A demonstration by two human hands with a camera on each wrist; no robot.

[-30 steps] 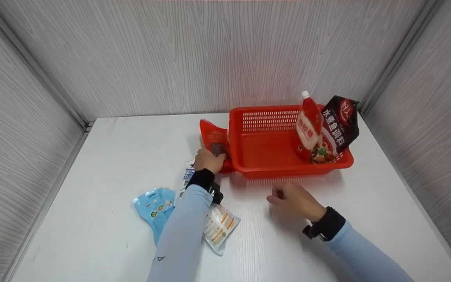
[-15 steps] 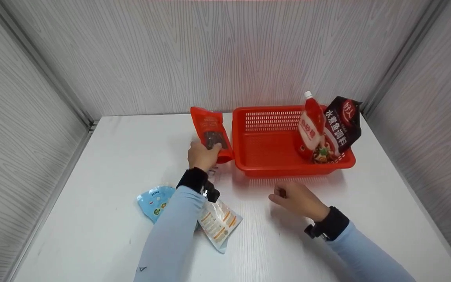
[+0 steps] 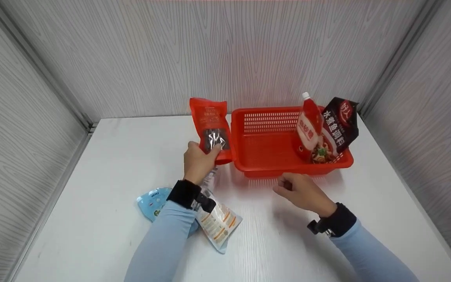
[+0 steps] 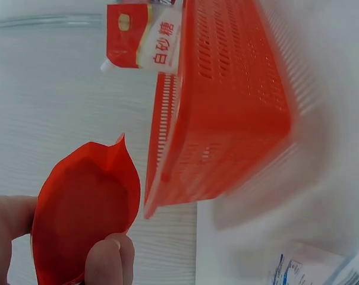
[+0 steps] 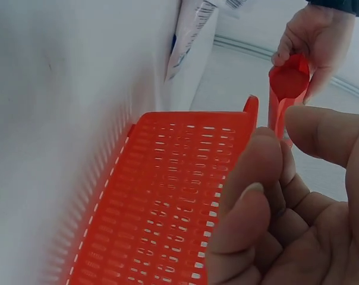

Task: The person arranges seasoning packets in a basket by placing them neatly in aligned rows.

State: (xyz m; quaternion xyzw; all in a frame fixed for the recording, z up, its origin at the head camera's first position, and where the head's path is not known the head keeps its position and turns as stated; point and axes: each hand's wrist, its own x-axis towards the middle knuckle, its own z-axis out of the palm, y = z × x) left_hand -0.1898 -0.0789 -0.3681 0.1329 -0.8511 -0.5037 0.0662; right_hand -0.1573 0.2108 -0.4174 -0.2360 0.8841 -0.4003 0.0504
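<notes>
In the head view my left hand grips the lower end of a red pouch with a see-through window showing dark contents. The pouch stands upright, just left of the red plastic basket. From the left wrist, the pouch's rounded bottom faces the camera, with thumb and fingers on either side. My right hand hovers in front of the basket's near wall, its fingers loosely curled around nothing. Close behind those fingers in the right wrist view is the slotted basket wall.
Inside the basket, a red-and-white spouted pouch and a black seasoning bag lean at the right end. A blue pouch and a white-and-orange packet lie on the white table, partly under my left arm. Grey panels enclose the table.
My left hand has lifted the red pouch beside the basket and turned it upright, its window now facing me. My right hand has risen slightly toward the basket.
</notes>
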